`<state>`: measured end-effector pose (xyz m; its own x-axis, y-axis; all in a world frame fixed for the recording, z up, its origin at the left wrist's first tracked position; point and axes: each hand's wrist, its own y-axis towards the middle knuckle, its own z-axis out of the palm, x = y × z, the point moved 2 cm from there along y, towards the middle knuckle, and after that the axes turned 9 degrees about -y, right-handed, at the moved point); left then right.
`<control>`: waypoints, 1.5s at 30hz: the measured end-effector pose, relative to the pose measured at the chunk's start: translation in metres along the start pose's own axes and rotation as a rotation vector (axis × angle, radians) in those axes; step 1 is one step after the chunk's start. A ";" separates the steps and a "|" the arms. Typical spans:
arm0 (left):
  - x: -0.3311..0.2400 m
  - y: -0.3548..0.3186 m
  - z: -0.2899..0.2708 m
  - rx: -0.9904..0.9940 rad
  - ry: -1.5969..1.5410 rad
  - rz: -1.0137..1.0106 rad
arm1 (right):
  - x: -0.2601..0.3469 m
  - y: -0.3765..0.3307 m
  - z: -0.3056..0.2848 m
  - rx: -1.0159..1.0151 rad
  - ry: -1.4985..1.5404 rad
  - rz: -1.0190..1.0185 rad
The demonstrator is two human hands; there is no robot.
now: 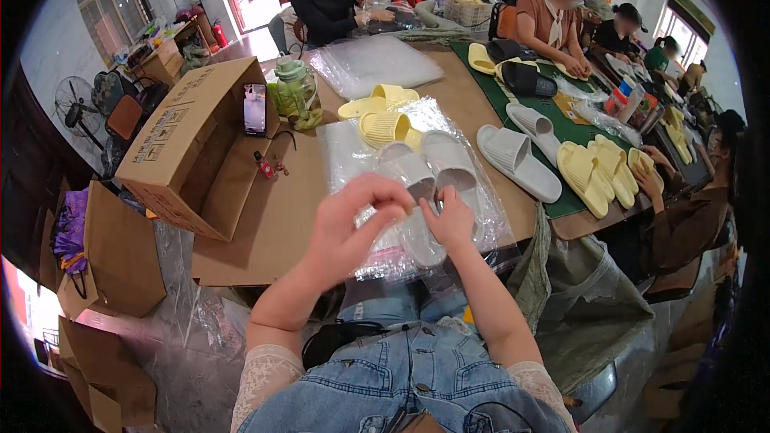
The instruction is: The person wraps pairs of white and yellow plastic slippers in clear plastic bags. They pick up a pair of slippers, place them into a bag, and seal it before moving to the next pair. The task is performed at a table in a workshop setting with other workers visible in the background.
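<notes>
A pair of pale grey slippers (418, 234) lies in front of me on clear plastic bags (341, 162). My left hand (357, 223) hovers over the left slipper, thumb and fingers curled into a pinch. Whatever sits between those fingertips, if anything, is too small to make out. At the gap between the two slippers, my right hand (451, 220) grips the inner edge of one, thumb and forefinger close together. Just beyond them, yellow slippers (390, 128) rest on the same plastic.
An open cardboard box (176, 140) stands on the table's left, with a phone (255, 110) at its edge and a green jug (295, 95) beside it. More grey slippers (520, 164) and yellow slippers (584, 176) lie to the right. A co-worker's hand (648, 172) touches those yellow slippers.
</notes>
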<state>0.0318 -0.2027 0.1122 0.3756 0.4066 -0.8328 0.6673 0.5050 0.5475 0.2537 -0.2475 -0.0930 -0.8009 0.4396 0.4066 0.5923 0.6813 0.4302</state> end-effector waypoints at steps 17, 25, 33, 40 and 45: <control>-0.096 -0.021 0.068 0.844 -1.140 0.295 | -0.002 -0.001 0.004 0.026 0.002 0.022; -0.082 -0.011 0.079 0.729 -0.959 0.532 | -0.001 -0.001 -0.001 0.027 0.017 0.027; 0.117 0.011 0.069 0.308 0.730 0.493 | -0.001 -0.006 -0.007 -0.005 0.107 -0.130; 0.235 -0.008 0.000 -0.025 0.838 0.150 | 0.006 -0.002 -0.005 0.061 0.049 0.042; 0.251 -0.014 -0.004 -0.084 0.655 0.028 | 0.002 -0.003 -0.002 -0.014 0.052 0.049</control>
<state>0.1137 -0.1046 -0.1043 -0.0944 0.7863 -0.6105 0.6007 0.5340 0.5949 0.2505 -0.2499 -0.0913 -0.7653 0.4408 0.4690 0.6323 0.6509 0.4201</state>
